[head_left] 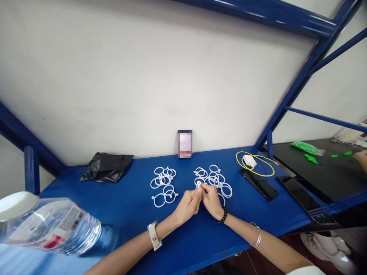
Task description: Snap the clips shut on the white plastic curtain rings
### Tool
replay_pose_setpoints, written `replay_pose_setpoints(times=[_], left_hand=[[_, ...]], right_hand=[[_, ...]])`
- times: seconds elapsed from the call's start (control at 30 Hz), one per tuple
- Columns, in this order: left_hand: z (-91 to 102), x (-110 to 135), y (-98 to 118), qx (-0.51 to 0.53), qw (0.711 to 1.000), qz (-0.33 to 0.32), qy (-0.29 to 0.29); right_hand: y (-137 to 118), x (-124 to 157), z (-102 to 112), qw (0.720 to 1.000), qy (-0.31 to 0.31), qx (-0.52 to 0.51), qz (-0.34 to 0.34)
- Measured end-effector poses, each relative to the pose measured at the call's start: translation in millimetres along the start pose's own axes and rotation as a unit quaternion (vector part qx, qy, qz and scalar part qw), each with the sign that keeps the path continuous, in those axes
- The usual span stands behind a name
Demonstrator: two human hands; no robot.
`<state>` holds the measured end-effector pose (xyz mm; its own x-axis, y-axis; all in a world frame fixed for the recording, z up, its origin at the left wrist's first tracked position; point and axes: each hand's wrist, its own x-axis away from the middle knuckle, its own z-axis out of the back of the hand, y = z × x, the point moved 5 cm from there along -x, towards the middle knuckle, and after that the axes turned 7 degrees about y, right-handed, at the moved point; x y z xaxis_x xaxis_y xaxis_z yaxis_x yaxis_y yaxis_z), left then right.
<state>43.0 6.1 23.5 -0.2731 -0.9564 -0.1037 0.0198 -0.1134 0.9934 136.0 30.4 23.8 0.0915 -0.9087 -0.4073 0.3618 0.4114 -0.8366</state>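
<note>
Held piece: a small white plastic ring with a knobbed clasp [198, 184], pinched between both hands just in front of the right-hand heap of white plastic rings [214, 178].
Left hand [187, 204]: closed, thumb and fingertips clamped on the clasp from the left; a white wristwatch [154, 235] on its wrist.
Right hand [211, 198]: closed on the same clasp from the right, touching the left hand; a black bead bracelet [222, 216] on its wrist.
Handling: likely very light, thin and springy; smooth plastic may slip, so the thicker clasp knob looks the surest hold, not the slim loop.
Second heap: more white plastic rings [164, 185], left of the right-hand heap.
Surface: blue metal shelf board [129, 206].
Behind the heaps: a small dark-framed card [185, 144] against the wall.
Far left: crumpled black plastic bag [106, 167]; clear water bottle [48, 227] near the camera.
Right of the heaps: yellow cable with white plug [252, 162], dark phone [259, 184].
</note>
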Motion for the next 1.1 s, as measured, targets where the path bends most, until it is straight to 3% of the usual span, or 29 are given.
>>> replay_pose_setpoints(times=[0.2,0.4,0.5,0.6,0.7,0.87,1.0,1.1], left_hand=[[-1.6,4.5,7.5,-0.093,0.995,-0.043,0.007],[-2.4,3.3,4.3,-0.122,0.991,-0.059,0.025],[-2.8,4.2,9.4,-0.113,0.991,-0.075,0.016],[-1.4,2.0,20.4,-0.031,0.998,-0.047,-0.041],[6.7,-5.4,29.4,0.092,0.991,0.036,-0.094],[22.3,-14.9,25.4,0.132,0.974,0.123,-0.139],[22.5,-11.3,19.3,0.128,0.966,0.114,-0.194],[19.4,-8.0,18.4,0.157,0.956,0.107,-0.222]], right_hand=[[6.0,4.4,-7.0,0.992,-0.009,-0.109,-0.065],[8.2,9.6,-15.7,0.976,-0.039,-0.186,-0.109],[2.7,6.6,-9.6,0.982,-0.028,-0.167,-0.079],[-9.6,-4.4,4.9,0.994,-0.015,-0.109,0.003],[-15.2,-18.3,15.7,0.991,-0.056,-0.122,0.029],[-12.8,-28.0,22.9,0.978,-0.154,-0.138,-0.006],[-15.7,-19.5,17.4,0.944,-0.278,-0.174,-0.049],[-14.8,-14.6,12.8,0.914,-0.312,-0.238,-0.108]])
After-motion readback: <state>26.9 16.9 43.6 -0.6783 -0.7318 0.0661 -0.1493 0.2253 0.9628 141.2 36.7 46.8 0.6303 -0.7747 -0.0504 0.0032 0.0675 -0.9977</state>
